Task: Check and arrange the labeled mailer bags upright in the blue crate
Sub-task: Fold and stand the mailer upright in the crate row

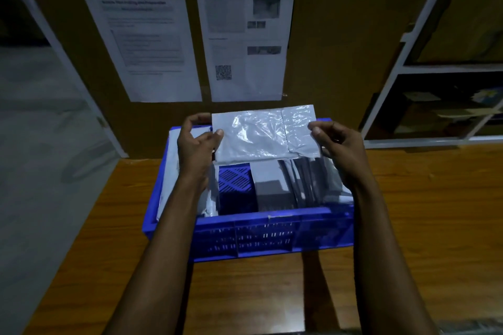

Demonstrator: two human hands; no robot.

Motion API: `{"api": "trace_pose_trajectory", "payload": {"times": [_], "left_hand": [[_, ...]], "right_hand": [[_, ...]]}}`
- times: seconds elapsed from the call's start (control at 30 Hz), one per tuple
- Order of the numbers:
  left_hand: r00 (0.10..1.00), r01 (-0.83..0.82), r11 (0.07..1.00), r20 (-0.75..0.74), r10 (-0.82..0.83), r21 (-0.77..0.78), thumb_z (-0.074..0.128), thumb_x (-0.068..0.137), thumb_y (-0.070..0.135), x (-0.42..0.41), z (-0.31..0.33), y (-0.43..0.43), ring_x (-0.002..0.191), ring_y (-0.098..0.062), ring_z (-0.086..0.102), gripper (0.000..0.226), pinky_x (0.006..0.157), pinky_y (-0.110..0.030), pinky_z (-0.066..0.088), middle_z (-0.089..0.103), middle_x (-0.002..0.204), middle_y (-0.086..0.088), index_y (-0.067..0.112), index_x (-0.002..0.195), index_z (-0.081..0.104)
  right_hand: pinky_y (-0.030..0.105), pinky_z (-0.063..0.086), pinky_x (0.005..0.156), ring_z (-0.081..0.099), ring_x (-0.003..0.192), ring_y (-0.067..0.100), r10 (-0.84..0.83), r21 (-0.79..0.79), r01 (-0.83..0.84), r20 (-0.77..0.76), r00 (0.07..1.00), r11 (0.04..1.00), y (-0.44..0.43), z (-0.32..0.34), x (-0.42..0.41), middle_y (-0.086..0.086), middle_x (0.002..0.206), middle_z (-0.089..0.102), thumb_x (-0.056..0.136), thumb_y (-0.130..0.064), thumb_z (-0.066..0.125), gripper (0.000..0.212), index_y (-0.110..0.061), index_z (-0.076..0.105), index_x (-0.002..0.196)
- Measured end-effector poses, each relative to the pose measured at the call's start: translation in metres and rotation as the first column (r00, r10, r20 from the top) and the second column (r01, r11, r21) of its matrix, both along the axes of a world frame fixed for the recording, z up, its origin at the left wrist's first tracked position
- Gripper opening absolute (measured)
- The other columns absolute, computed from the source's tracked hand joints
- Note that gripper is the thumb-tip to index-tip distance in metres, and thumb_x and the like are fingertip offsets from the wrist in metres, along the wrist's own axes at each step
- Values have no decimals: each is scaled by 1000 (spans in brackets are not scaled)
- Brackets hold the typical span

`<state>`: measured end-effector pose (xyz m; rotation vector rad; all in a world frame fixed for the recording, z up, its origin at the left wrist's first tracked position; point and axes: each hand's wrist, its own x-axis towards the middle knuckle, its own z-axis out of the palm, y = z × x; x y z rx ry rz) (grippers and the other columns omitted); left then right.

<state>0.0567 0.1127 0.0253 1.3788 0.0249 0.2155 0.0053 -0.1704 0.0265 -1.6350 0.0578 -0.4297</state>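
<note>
Illegibly blurred wall sheets [138,35] hang behind held mailer bag [258,136].

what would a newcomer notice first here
The left hand and right hand pinch a grey mailer bag by its side edges above the blue crate at centre. More bags stand in the crate's right part. Two printed sheets hang on cardboard behind.

A glossy grey mailer bag [261,133] is raised over the blue crate [272,234], at its far edge, face toward the viewer. Other mailer bags [307,182] stand upright inside, at right.
</note>
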Motion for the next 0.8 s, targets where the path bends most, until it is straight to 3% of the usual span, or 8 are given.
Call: {"api": "trace_pose_trajectory", "payload": {"times": [0.1,0.17,0.23,0.33,0.47,0.63,0.7,0.8], "left_hand": [[992,-10,982,129,-15,189,70,94,8,-2,7,4,95,-11,72,20,71,-33,57,74,109,4,26,104,71],[988,40,973,137,-72,228,59,99,3,-4,11,6,93,-12,72,28,68,-32,57,76,105,5,26,98,75],[980,129,957,112,-162,259,49,103,-1,-8,13,11,87,-13,71,40,66,-29,59,76,107,7,28,102,77],[953,198,913,146,-264,357,47,97,-17,-11,10,19,106,-15,71,54,78,-27,61,71,125,5,26,114,75],[934,167,911,235,-268,377,67,90,-8,-15,9,24,116,-15,68,40,92,-29,58,72,123,6,17,122,72],[937,130,918,257,-237,375,70,89,-5,-16,8,26,120,-5,63,31,90,-16,54,71,124,0,11,116,73],[947,111,929,245,-207,353,74,87,-1,-14,6,26,114,-3,66,28,88,-17,55,70,125,-3,9,113,73],[963,80,932,213,-163,353,76,87,10,-14,3,26,95,-3,71,15,82,-24,57,76,106,-2,11,103,77]], "right_hand": [[33,59,83,72,104,18,46,-68,-46,0,999,997,-7,0,-8,-9,115,77,102,2,55,33,-18,75,118],[43,53,80,67,95,23,44,-110,-42,19,999,993,-12,-2,-11,-11,116,77,98,14,50,52,-26,76,118],[46,54,90,69,102,18,26,-132,-18,56,998,991,-14,-2,-12,-12,119,76,96,14,55,51,-27,76,118],[41,55,104,69,118,10,5,-120,7,96,995,993,-15,1,-16,-15,118,75,95,11,62,43,-21,74,120],[33,57,98,71,112,11,0,-62,7,107,994,998,-14,5,-19,-12,113,77,90,5,71,36,-14,74,121],[23,57,89,72,101,4,15,-61,-9,93,996,998,-13,9,-21,-11,104,79,89,2,73,30,-13,76,114],[24,58,84,72,93,4,10,-54,-7,53,999,998,-11,11,-22,-7,98,78,92,-10,73,16,-12,77,108],[28,60,82,69,98,17,-37,-76,41,48,998,996,-10,12,-20,10,104,71,91,-24,76,10,-16,79,97]]}}
